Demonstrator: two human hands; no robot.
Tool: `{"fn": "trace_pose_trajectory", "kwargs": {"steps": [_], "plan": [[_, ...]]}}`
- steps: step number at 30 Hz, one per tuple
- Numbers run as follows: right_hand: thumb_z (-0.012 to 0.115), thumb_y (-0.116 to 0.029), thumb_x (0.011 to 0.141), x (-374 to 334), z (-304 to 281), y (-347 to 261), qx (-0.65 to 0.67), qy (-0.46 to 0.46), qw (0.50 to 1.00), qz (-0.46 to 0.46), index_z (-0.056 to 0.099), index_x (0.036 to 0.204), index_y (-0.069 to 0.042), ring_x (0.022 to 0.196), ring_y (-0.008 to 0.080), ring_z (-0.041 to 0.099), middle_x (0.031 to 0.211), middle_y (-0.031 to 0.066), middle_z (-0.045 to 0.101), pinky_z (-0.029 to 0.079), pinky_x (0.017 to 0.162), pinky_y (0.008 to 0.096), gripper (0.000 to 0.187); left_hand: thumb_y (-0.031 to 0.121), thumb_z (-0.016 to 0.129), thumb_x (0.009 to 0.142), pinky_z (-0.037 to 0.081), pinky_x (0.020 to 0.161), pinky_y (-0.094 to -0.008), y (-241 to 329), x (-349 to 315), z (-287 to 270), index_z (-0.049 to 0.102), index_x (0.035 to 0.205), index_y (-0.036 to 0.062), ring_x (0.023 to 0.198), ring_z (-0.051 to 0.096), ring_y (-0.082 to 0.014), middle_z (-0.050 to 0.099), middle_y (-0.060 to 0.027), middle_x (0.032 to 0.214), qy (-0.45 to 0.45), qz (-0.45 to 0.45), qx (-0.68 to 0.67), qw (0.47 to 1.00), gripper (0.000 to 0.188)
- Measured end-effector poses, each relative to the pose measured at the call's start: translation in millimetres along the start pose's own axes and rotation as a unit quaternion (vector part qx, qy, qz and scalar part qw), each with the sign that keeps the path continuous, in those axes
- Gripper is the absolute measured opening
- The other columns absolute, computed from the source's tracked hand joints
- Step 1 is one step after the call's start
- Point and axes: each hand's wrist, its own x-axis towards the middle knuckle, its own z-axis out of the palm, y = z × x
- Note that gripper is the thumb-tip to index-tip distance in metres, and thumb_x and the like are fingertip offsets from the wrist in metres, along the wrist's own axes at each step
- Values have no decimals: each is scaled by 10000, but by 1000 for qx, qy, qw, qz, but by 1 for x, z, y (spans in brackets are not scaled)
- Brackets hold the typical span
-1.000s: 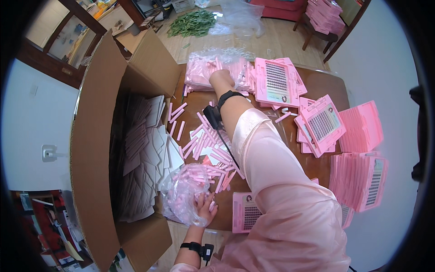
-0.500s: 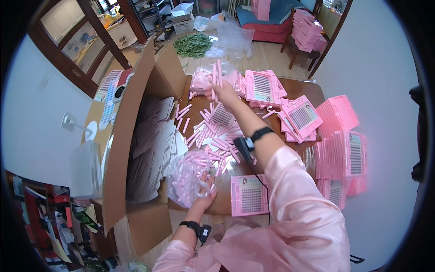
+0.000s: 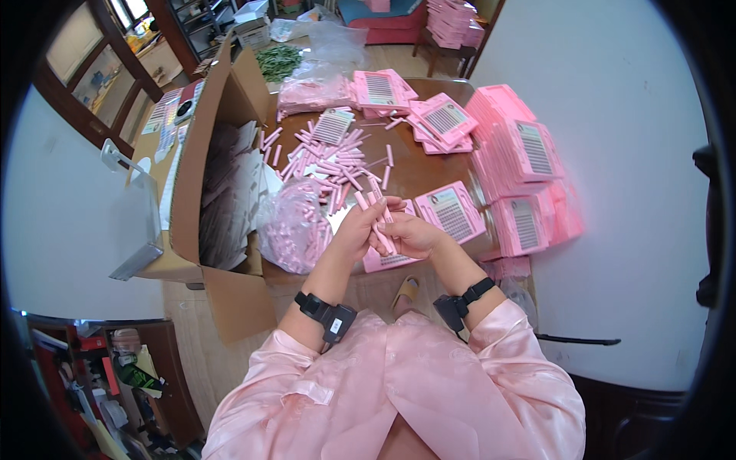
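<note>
In front of my body, at the near edge of the table, my two hands meet around a few slim pink tubes [image 3: 363, 201]. My left hand [image 3: 356, 230] is closed on them from the left. From the other side, the fingers of my right hand [image 3: 412, 234] wrap the same tubes, partly hiding them. Under and behind my hands lie pink lash trays [image 3: 452, 215] with rows of dark lashes. A clear plastic bag [image 3: 287, 230] full of pink tubes sits left of my left hand. Beyond it spreads a loose heap of pink tubes [image 3: 330, 165].
A large open cardboard box [image 3: 201, 165] holding white sheets stands at the left. Stacked pink trays [image 3: 502, 165] line the table's right side. More trays [image 3: 381, 90] and plastic-wrapped pink packs [image 3: 314, 93] sit at the far edge. A lash sheet [image 3: 332, 126] rests on the heap.
My right hand has come back from the far side of the heap with pink tubes in it. My left hand has left the bag, and both hands now meet at the tubes.
</note>
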Motion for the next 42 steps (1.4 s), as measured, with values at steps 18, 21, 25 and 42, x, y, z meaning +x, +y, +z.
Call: {"fn": "trace_pose_trajectory", "kwargs": {"steps": [18,21,25,42], "plan": [[653,-57,928,-158,-135,15,-104,340,933,-58,664,1117,38,833,137,654,971,69,686,525,756,246,212,271,432,1068,483,1044,-429,-194,80,89,466,1319,-28,1218,567,-296,568,-172,1330,201,35,-123,971,391],[648,-41,927,-144,-163,6,-147,309,939,6,666,1117,50,809,129,642,956,67,686,523,739,229,212,266,487,1052,552,898,-389,-216,68,77,498,1296,-20,1036,641,-251,622,-156,1177,282,106,-141,943,376],[640,-25,924,-90,-187,-6,-227,235,944,49,684,1076,61,756,121,628,892,59,686,516,693,223,181,234,555,1016,445,473,-239,-236,4,33,601,1137,24,524,529,-111,531,-9,706,520,113,-8,846,246],[717,-61,758,142,-164,42,-682,-82,723,74,774,902,-49,756,212,708,835,145,733,553,719,330,156,290,835,791,369,392,-283,-226,-16,-40,503,843,62,433,482,-113,548,-34,663,735,-16,-1,678,406]]}}
